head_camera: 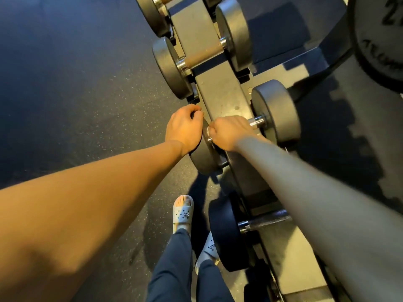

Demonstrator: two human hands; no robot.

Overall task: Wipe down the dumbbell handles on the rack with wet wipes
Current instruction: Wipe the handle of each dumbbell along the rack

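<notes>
A dumbbell with round dark heads lies across the grey rack in the middle of the view. My right hand is curled round its chrome handle, most of which it hides; only a short shiny stub shows. A sliver of white shows at my right fingers; whether it is a wet wipe I cannot tell. My left hand grips the rim of that dumbbell's left head. Another dumbbell with a brownish handle sits one slot farther up the rack.
A lower dumbbell with a dark handle sits near my legs. My feet in pale clogs stand on the speckled rubber floor left of the rack. A large weight plate is at the upper right.
</notes>
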